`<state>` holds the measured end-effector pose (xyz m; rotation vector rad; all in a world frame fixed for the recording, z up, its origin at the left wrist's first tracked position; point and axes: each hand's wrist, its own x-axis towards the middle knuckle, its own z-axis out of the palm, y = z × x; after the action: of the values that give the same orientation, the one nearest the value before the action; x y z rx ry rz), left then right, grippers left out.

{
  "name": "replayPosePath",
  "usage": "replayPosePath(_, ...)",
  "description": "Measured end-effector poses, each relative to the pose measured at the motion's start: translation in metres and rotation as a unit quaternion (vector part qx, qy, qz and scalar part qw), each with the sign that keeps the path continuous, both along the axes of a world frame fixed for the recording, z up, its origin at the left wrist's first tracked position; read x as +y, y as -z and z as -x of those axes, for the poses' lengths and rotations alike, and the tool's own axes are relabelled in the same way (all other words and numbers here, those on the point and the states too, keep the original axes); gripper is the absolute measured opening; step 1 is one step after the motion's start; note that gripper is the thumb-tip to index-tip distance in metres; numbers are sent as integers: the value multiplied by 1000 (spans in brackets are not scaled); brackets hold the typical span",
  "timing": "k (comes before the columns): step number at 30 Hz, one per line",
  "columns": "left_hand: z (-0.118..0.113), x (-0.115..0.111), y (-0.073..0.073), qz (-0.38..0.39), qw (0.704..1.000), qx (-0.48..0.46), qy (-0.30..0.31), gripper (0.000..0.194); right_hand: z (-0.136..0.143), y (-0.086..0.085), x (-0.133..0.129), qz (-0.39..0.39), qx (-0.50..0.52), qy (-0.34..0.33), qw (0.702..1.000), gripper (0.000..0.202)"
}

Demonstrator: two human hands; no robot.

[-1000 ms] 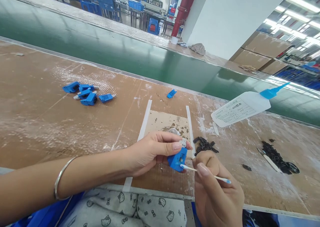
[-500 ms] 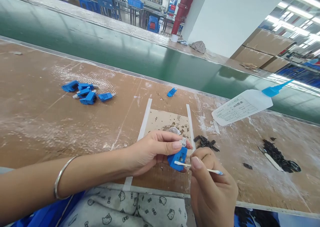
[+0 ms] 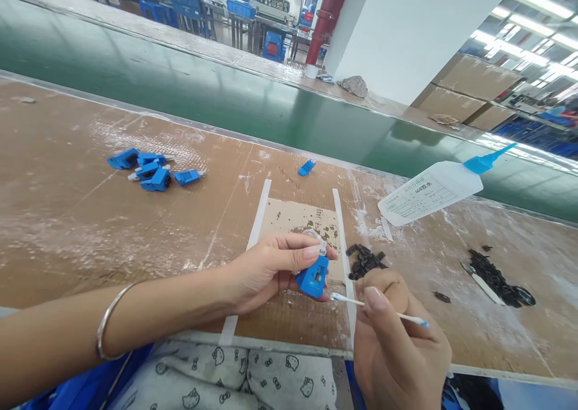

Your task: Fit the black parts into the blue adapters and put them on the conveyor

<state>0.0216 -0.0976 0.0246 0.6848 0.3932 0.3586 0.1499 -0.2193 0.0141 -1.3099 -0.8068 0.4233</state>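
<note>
My left hand (image 3: 275, 271) grips a small blue plastic part (image 3: 313, 276) with a clear end piece (image 3: 322, 247) pinched between thumb and fingers. An opening shows in the part's upper face. Between the thumb and fingers of my right hand (image 3: 397, 332) is a cotton swab (image 3: 347, 299), its bluish tip pointing left, just beside the blue part and apart from it. The swab's other tip is also stained blue. Beneath the hands lies a spotted cardboard sheet (image 3: 289, 214), edged by white tape strips (image 3: 259, 214). On it, partly behind my left fingers, is a clear round object (image 3: 311, 233).
Several similar blue parts (image 3: 156, 178) lie at the left, and a single one (image 3: 307, 167) behind the sheet. Small black pieces (image 3: 365, 260) sit near my right hand; more lie farther right beside tweezers (image 3: 483, 285). A labelled squeeze bottle (image 3: 431, 193) rests near the green belt (image 3: 253, 103).
My right hand has drawn the swab away from the blue part, toward the right. The left hand still holds the part, slightly turned. The whole view has shifted a little.
</note>
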Motion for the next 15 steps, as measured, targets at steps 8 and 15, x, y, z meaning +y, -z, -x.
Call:
replayPosePath(8,1,-2,4,7,1000,-1,0,36,12,2,6,38,-88,35,995,44)
replayPosePath(15,-1,1,-5,-4,1000,11,-14,34,-25,6,-16,32,-113,119,986,46)
